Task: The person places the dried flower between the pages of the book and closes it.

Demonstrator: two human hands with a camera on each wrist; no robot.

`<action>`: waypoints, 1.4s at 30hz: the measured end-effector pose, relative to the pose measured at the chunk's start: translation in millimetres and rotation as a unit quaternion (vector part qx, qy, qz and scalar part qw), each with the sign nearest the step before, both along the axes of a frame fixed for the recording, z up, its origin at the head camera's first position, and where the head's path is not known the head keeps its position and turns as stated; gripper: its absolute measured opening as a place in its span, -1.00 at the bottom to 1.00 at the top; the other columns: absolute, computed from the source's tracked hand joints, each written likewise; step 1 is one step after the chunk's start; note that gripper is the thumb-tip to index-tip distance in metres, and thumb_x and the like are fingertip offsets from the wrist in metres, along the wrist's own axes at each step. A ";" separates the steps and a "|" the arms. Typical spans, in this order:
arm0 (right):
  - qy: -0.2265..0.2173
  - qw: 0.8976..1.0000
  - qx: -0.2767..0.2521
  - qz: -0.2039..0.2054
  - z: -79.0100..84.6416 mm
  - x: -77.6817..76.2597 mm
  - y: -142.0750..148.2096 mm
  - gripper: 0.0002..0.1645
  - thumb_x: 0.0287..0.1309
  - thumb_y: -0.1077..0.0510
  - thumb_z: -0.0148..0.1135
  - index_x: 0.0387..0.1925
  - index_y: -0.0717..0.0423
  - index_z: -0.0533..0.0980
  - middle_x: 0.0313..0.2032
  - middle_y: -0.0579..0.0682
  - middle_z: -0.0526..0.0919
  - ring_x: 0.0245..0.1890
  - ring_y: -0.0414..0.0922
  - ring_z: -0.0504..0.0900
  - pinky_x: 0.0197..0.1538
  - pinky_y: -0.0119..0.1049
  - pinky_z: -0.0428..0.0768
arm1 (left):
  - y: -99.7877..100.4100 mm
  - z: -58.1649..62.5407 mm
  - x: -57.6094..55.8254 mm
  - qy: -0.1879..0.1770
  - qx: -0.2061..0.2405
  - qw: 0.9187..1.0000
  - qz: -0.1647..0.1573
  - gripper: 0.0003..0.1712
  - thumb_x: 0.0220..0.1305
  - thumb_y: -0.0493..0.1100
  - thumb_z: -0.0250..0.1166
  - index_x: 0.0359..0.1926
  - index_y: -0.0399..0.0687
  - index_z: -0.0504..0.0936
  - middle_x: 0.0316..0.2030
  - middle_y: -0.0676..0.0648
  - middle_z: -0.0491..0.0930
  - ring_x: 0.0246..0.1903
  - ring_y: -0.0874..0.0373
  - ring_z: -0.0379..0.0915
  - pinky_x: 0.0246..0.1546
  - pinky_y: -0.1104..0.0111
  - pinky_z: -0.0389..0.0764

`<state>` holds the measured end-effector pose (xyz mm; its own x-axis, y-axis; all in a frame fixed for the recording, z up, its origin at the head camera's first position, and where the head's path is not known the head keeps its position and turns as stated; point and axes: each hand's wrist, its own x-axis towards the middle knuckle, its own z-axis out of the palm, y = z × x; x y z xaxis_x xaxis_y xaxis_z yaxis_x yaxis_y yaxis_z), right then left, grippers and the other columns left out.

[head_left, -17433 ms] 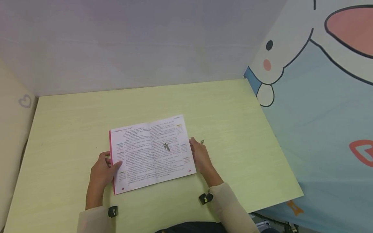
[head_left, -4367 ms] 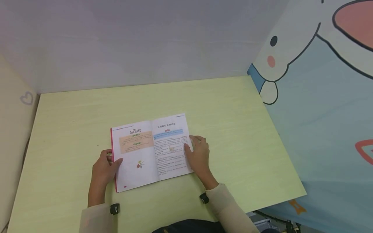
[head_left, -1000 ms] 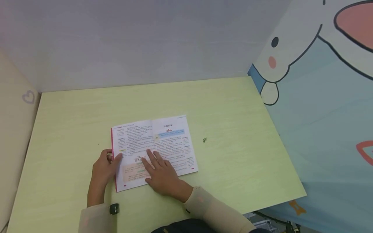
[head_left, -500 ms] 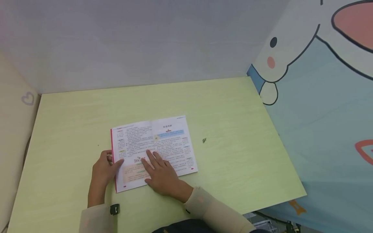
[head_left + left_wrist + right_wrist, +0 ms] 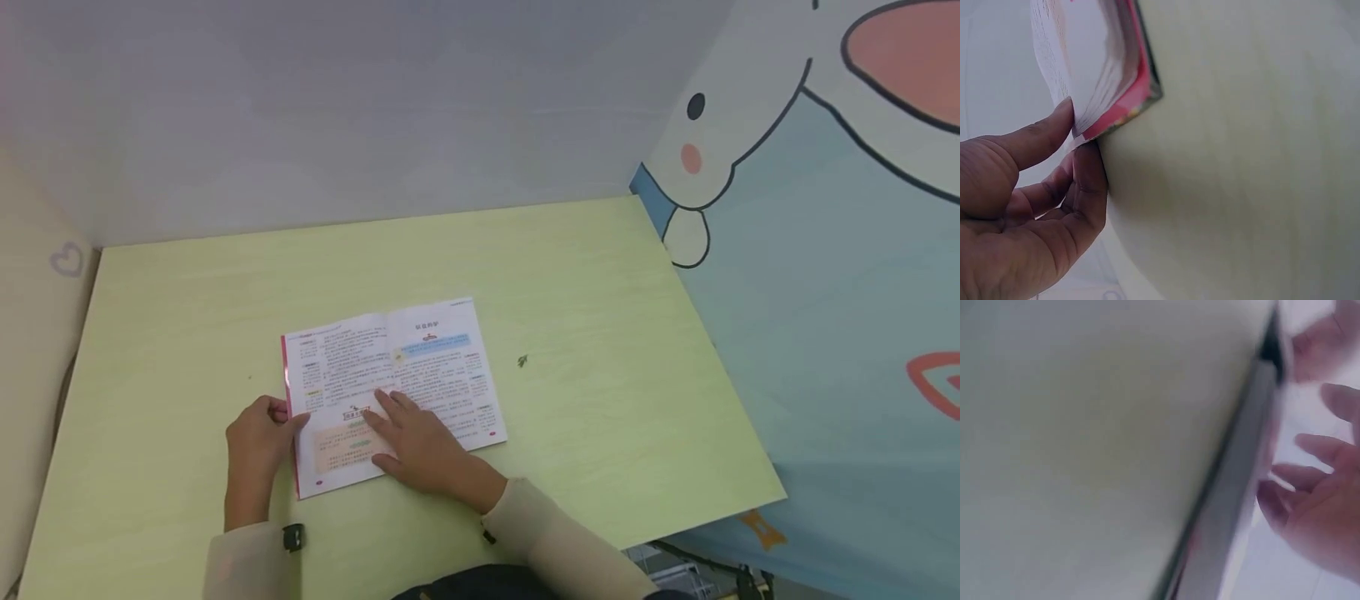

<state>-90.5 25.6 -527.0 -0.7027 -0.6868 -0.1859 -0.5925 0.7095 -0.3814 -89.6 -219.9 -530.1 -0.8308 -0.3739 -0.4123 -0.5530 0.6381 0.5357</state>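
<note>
An open book [image 5: 442, 367] with a red cover edge lies on the pale yellow-green table, printed text on both pages. At its left edge my left hand [image 5: 258, 442] pinches the book, thumb on the page side. The left wrist view shows the left hand's [image 5: 1029, 212] fingers under the red cover [image 5: 1129, 100]. My right hand [image 5: 423, 450] rests spread over the lower middle of the pages, hiding some print. In the blurred right wrist view, the book's page edge [image 5: 1229, 487] runs beside the right hand [image 5: 1322, 500].
To the right of the book is a small green leaf-like mark or scrap [image 5: 522, 361] on the table [image 5: 600, 375]. A grey wall [image 5: 360, 108] stands behind. On the right hangs a blue cartoon-printed cloth [image 5: 825, 292].
Since the earliest frames, different pages show, and my right hand has moved from the book's right edge onto its lower middle. Over the last second, my left hand has shifted slightly.
</note>
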 end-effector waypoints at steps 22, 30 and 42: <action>-0.141 0.865 -0.325 -0.355 21.3 -68.4 129.3 -0.40 0.40 0.01 0.17 0.42 -0.05 0.37 0.41 -0.05 0.39 0.37 0.03 0.43 0.29 -0.02 0.46 | -3.8 -2.3 -3.0 -0.013 0.008 1.000 -0.023 -0.57 0.30 -0.23 0.33 0.02 -0.44 0.41 -0.18 -0.32 0.44 -0.20 -0.15 0.39 -0.35 0.28 0.45; -0.133 0.855 -0.298 -0.403 21.2 -71.7 153.8 -0.36 0.40 -0.07 0.16 0.44 -0.08 0.34 0.42 -0.02 0.37 0.36 0.05 0.43 0.29 -0.01 0.47 | -3.9 -2.0 -2.9 -0.009 0.003 1.000 -0.027 -0.57 0.30 -0.23 0.33 0.03 -0.45 0.41 -0.19 -0.32 0.44 -0.20 -0.15 0.39 -0.35 0.26 0.46; -0.025 0.874 -0.245 -0.419 3.8 -70.5 153.2 -0.52 0.25 0.14 0.31 0.17 0.20 0.57 0.11 0.13 0.66 0.00 0.07 0.70 -0.03 -0.07 0.66 | -3.7 -2.6 -1.6 -0.007 0.005 1.000 -0.025 -0.57 0.31 -0.23 0.32 0.03 -0.46 0.41 -0.19 -0.32 0.44 -0.19 -0.15 0.38 -0.34 0.26 0.46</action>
